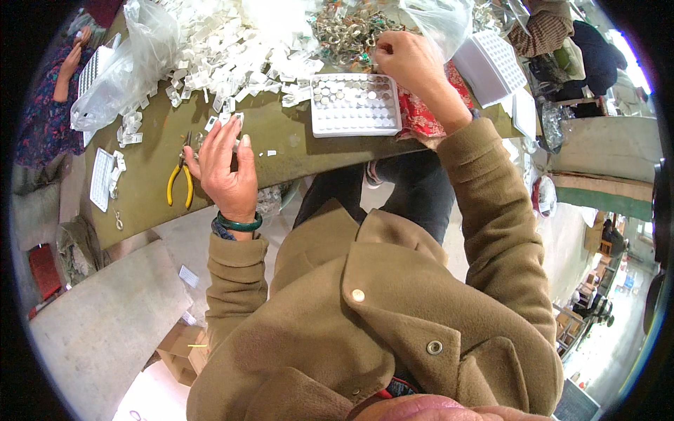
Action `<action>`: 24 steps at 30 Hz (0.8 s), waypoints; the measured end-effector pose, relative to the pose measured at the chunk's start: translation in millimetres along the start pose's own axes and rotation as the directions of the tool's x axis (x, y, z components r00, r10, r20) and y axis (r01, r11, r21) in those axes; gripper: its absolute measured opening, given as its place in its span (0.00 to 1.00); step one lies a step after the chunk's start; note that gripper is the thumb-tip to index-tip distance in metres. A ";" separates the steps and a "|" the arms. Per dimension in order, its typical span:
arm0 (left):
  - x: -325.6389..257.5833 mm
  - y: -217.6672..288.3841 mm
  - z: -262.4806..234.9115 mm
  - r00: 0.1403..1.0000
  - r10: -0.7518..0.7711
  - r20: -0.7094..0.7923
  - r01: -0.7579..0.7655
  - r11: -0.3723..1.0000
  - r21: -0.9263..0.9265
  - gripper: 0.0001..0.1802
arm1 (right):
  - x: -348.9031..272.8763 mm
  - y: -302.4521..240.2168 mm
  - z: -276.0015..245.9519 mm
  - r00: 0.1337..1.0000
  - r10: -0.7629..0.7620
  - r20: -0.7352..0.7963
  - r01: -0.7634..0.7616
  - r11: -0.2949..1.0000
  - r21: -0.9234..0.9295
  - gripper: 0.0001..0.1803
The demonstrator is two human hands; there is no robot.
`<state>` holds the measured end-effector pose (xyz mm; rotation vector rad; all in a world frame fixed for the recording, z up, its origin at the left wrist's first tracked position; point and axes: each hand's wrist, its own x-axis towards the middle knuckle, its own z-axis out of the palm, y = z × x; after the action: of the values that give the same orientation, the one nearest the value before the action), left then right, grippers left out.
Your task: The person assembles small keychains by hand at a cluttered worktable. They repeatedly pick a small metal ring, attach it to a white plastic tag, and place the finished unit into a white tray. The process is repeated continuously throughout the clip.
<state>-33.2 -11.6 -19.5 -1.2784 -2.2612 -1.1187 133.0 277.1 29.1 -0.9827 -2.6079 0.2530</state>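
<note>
My left hand (228, 172) rests palm down over the green table, fingers stretched out, their tips at a few small white plastic pieces (226, 118). A pair of pliers with yellow handles (170, 184) lies just left of it. My right hand (411, 62) is closed with curled fingers at the edge of a heap of small metal parts (347, 31); anything between its fingertips is too small to make out. In front of it sits a white tray with rows of round holes (351, 128), its far rows holding round silvery pieces.
A big heap of white plastic pieces (235, 49) covers the far table. Clear plastic bags (126, 84) lie at far left and far right. Red patterned cloth (421, 119) and stacked white trays (488, 70) are on the right. Another person's hands (69, 67) show at far left.
</note>
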 end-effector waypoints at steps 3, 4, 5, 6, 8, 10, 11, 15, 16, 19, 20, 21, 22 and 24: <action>-1.2 6.6 -4.9 0.998 0.014 -0.067 -0.019 0.997 -0.071 0.13 | 2.1 -0.6 -4.6 0.993 -0.066 -0.102 0.072 0.996 0.056 0.10; -1.6 9.9 -5.7 0.996 0.014 -0.084 -0.021 0.996 -0.084 0.13 | 4.9 -1.9 -3.2 0.983 -0.103 -0.150 0.116 0.990 0.082 0.10; -2.5 13.9 -6.4 0.995 0.014 -0.103 -0.024 0.995 -0.097 0.12 | 7.6 -3.2 -0.7 0.970 -0.139 -0.198 0.162 0.981 0.106 0.10; -3.6 18.7 -7.2 0.992 0.023 -0.127 -0.037 0.993 -0.108 0.12 | 11.0 -4.6 2.7 0.948 -0.191 -0.253 0.223 0.969 0.102 0.09; -5.4 30.8 -6.8 0.995 0.017 -0.095 -0.030 0.991 -0.133 0.12 | 23.3 -8.6 12.2 0.952 -0.212 -0.222 0.207 0.977 -0.043 0.10; -7.9 45.3 -5.4 0.998 0.040 -0.042 -0.046 0.985 -0.165 0.11 | 35.4 -8.7 17.9 0.936 -0.275 -0.221 0.245 0.957 -0.156 0.11; -9.2 52.2 -5.4 0.999 0.043 0.021 -0.038 0.983 -0.182 0.10 | 39.8 -8.8 20.2 0.920 -0.321 -0.224 0.279 0.940 -0.198 0.11; -9.7 70.9 -1.8 0.996 0.069 0.052 -0.052 0.961 -0.271 0.10 | 39.6 -4.0 17.8 0.924 -0.333 -0.187 0.299 0.936 -0.186 0.10; -9.3 73.3 -1.3 0.996 0.072 0.053 -0.053 0.954 -0.295 0.10 | 36.6 -1.2 14.4 0.926 -0.340 -0.163 0.311 0.933 -0.181 0.09; -5.9 77.3 -2.1 0.997 0.065 0.037 -0.050 0.948 -0.314 0.11 | 21.2 10.2 2.0 0.934 -0.329 -0.142 0.314 0.942 -0.120 0.08; -3.7 78.8 -1.8 0.998 0.051 0.038 -0.032 0.924 -0.381 0.11 | 16.3 14.0 -1.7 0.937 -0.308 -0.165 0.301 0.951 -0.069 0.08; -1.1 81.0 -1.2 0.998 0.037 0.042 -0.015 0.897 -0.441 0.11 | 11.8 17.8 -5.1 0.938 -0.290 -0.191 0.293 0.956 -0.016 0.08; 1.3 84.0 -0.8 0.999 0.029 0.040 -0.005 0.864 -0.503 0.10 | 11.2 21.0 -8.1 0.950 -0.244 -0.194 0.261 0.963 0.069 0.09; 4.2 94.4 1.1 0.975 -0.121 0.184 0.215 0.696 -0.685 0.10 | 6.0 25.4 -11.7 0.959 -0.159 -0.234 0.204 0.962 0.184 0.09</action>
<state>42.7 19.6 27.4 -1.4267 -2.1261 -2.1815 148.6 300.6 34.3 -0.6540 -2.3953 0.3412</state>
